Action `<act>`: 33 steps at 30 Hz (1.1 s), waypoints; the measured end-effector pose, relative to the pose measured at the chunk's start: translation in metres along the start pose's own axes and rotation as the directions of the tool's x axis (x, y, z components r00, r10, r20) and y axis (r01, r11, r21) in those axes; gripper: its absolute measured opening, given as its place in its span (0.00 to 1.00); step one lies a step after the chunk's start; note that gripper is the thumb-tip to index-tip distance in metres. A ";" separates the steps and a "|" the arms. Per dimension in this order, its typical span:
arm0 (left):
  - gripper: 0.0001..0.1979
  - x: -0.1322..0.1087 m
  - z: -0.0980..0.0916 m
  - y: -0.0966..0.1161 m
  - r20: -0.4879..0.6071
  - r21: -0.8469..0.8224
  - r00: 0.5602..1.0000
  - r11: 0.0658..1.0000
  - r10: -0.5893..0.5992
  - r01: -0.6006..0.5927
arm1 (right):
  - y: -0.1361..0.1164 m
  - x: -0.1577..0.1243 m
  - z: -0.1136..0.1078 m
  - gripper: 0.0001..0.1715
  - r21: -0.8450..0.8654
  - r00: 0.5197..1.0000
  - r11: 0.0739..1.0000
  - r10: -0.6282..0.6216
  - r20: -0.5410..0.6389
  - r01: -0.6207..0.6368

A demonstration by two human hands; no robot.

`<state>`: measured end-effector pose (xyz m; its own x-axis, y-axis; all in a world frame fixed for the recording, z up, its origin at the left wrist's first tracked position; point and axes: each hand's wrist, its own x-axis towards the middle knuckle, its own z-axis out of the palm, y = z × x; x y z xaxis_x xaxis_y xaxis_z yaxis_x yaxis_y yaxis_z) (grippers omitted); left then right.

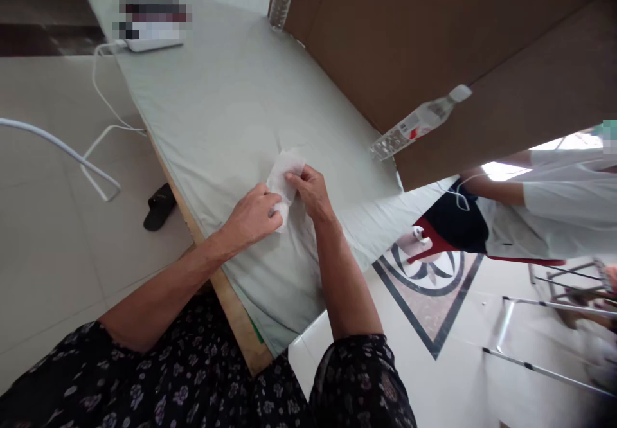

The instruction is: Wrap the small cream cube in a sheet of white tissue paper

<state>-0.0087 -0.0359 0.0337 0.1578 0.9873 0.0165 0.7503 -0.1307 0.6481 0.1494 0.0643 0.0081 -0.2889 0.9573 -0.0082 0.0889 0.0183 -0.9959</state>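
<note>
A white tissue (283, 169) is between my two hands, just above or on the pale cloth over the table (216, 87). My left hand (256, 213) is closed on its lower left part, with the fingers curled and a bit of the tissue showing below them. My right hand (313, 190) pinches the tissue's right side between thumb and fingers. The tissue's upper end spreads out flat past the fingertips. Whether its lower end touches the cloth, I cannot tell.
A brown cardboard panel (385, 42) stands along the far right side, with a plastic bottle (417, 123) at its near end and another bottle (284, 0) at its far end. A white device (154, 42) with a cable lies at the back left. A person's arm (496, 190) is at right.
</note>
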 end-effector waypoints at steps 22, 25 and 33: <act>0.10 -0.003 -0.006 -0.040 -0.095 -0.288 0.983 0.941 0.156 -0.177 | 0.005 -0.110 0.011 0.24 -0.512 0.888 0.727 -0.398 0.230 0.458; 0.10 -0.005 -0.002 -0.042 -0.102 -0.325 0.982 0.928 0.157 -0.182 | 0.017 -0.108 0.012 0.26 -0.610 0.867 0.624 -0.425 0.259 0.489; 0.21 -0.011 -0.023 -0.036 0.010 -0.458 0.996 0.886 0.093 -0.078 | 0.002 -0.087 0.019 0.21 -0.230 0.992 0.966 -0.108 0.069 0.121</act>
<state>-0.0524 -0.0401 0.0274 0.2329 0.9700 0.0693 0.3582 -0.1518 0.9212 0.1570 -0.0240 0.0047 -0.3623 0.9274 0.0927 0.2699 0.1996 -0.9420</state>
